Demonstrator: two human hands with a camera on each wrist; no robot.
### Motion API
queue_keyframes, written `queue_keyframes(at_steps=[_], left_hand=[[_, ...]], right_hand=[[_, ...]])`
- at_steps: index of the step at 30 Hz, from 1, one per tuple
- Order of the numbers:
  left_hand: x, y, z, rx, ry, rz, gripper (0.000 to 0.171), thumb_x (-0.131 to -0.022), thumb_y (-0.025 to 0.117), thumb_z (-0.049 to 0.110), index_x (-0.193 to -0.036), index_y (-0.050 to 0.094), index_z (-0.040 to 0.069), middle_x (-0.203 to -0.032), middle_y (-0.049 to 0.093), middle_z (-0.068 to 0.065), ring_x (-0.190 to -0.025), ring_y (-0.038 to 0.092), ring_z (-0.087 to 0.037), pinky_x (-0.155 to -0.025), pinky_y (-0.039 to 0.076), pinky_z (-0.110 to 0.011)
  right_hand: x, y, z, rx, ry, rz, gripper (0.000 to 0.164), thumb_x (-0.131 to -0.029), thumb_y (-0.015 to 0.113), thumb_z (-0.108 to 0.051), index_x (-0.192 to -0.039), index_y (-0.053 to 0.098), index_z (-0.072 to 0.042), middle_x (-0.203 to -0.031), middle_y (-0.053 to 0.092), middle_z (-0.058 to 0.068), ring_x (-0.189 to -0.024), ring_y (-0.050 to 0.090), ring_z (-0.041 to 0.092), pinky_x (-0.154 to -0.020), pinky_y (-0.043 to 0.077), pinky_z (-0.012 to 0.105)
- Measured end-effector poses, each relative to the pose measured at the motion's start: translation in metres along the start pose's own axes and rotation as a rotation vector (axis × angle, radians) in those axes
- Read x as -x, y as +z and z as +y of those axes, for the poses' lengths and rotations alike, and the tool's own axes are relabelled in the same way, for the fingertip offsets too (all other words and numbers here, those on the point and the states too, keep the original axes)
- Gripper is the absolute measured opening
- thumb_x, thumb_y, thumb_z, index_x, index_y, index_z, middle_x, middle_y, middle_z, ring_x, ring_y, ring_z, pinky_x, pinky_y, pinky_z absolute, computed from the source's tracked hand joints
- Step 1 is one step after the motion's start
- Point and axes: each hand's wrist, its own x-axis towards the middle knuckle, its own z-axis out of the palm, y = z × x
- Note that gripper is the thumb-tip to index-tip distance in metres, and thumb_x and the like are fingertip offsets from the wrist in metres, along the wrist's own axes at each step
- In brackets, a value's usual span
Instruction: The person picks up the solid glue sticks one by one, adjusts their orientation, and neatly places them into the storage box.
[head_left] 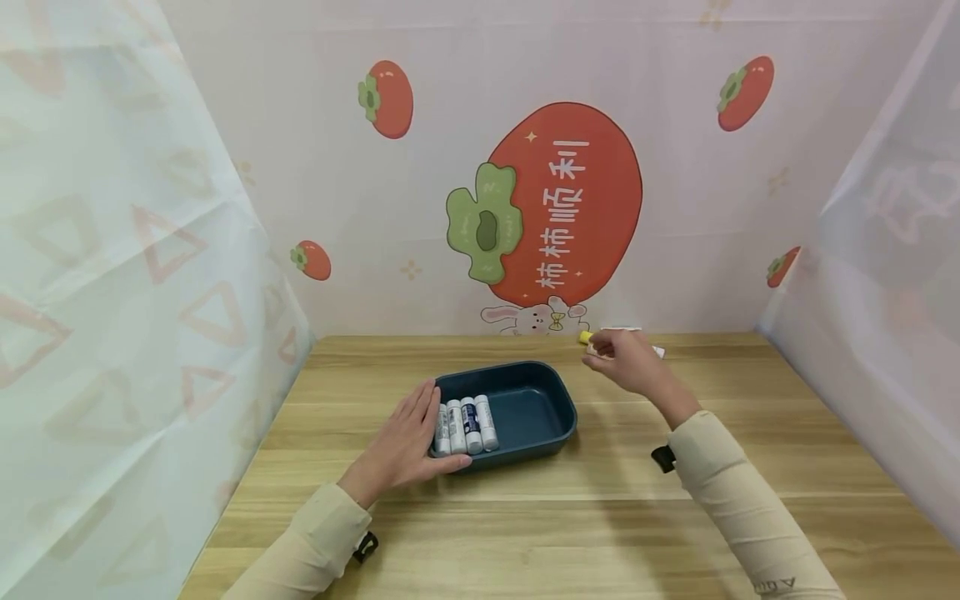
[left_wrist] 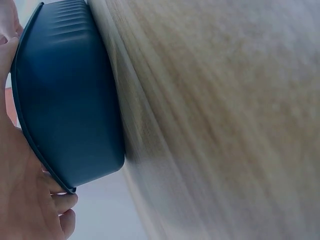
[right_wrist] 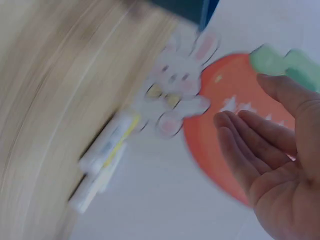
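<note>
My left hand point(head_left: 405, 437) holds the left end of a dark blue rectangular tray point(head_left: 532, 408), thumb along the near rim and fingers at the far left corner. The left wrist view shows the tray's outer wall point(left_wrist: 70, 100) and the fingers bent at its rim. Inside, against the left end, several white capped tubes point(head_left: 457, 425) lie side by side, one with a dark blue label. At the table's back edge, my right hand point(head_left: 622, 358) hovers with nothing in its loosely bent fingers. Near it lie white tubes point(right_wrist: 107, 145), one with a yellow part.
The wooden table point(head_left: 525, 533) meets a white backdrop point(head_left: 337, 150) printed with red persimmons and a rabbit. White sheets point(head_left: 127, 275) close off both sides.
</note>
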Motion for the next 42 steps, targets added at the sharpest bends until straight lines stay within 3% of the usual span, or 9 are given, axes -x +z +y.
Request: queue_keyframes(at_steps=[11,15,19,22,27,33,42], left_hand=[[0.002,-0.001,-0.003,0.001,-0.010,-0.001,0.123,-0.089,0.051,0.086,-0.166,0.019,-0.005,-0.176,0.015,-0.024,-0.165,0.016,-0.039,-0.133,0.024,-0.056],[0.002,-0.002,-0.002,-0.003,-0.007,-0.015,0.123,-0.090,0.050,0.087,-0.166,0.019,-0.005,-0.176,0.013,-0.024,-0.165,0.015,-0.039,-0.133,0.023,-0.056],[0.001,-0.002,-0.002,-0.002,-0.013,-0.030,0.124,-0.089,0.049,0.088,-0.166,0.018,-0.004,-0.177,0.013,-0.023,-0.166,0.015,-0.039,-0.133,0.023,-0.056],[0.001,-0.002,-0.002,-0.005,-0.016,-0.034,0.124,-0.089,0.048,0.088,-0.166,0.018,-0.004,-0.177,0.013,-0.023,-0.166,0.015,-0.039,-0.133,0.023,-0.056],[0.001,-0.003,0.000,-0.006,-0.020,-0.038,0.124,-0.089,0.049,0.088,-0.167,0.019,-0.003,-0.177,0.013,-0.023,-0.166,0.015,-0.038,-0.133,0.023,-0.055],[0.003,-0.003,0.003,-0.013,-0.016,-0.054,0.124,-0.089,0.048,0.088,-0.167,0.018,-0.004,-0.177,0.013,-0.023,-0.166,0.014,-0.038,-0.133,0.024,-0.055],[0.003,-0.006,0.002,-0.019,-0.017,-0.051,0.124,-0.090,0.049,0.087,-0.166,0.018,-0.005,-0.177,0.012,-0.023,-0.166,0.013,-0.038,-0.133,0.023,-0.054]], right_hand=[[-0.020,-0.005,0.061,0.133,0.005,0.000,0.036,-0.098,0.074,-0.013,-0.121,0.069,0.014,-0.119,0.072,0.034,-0.109,0.071,0.047,-0.095,0.059,0.059],[-0.022,-0.001,0.080,0.158,0.055,-0.035,0.038,-0.098,0.076,-0.013,-0.123,0.068,0.015,-0.118,0.071,0.035,-0.109,0.070,0.047,-0.094,0.058,0.059],[-0.025,0.003,0.095,0.171,0.122,-0.082,0.037,-0.099,0.074,-0.016,-0.119,0.069,0.014,-0.108,0.071,0.030,-0.098,0.068,0.038,-0.087,0.058,0.054],[-0.028,0.006,0.102,0.172,0.171,-0.115,0.031,-0.099,0.073,-0.017,-0.110,0.070,0.012,-0.098,0.069,0.023,-0.088,0.060,0.031,-0.079,0.053,0.048],[-0.028,0.012,0.110,0.178,0.207,-0.142,0.026,-0.099,0.075,-0.014,-0.107,0.071,0.011,-0.099,0.070,0.020,-0.089,0.061,0.028,-0.080,0.055,0.046],[-0.024,0.022,0.116,0.177,0.179,-0.124,0.021,-0.098,0.073,-0.007,-0.107,0.074,0.012,-0.105,0.073,0.025,-0.093,0.067,0.030,-0.084,0.059,0.049],[-0.027,0.025,0.116,0.197,0.113,-0.095,0.014,-0.096,0.072,-0.004,-0.096,0.075,0.010,-0.093,0.073,0.021,-0.080,0.062,0.025,-0.074,0.057,0.044]])
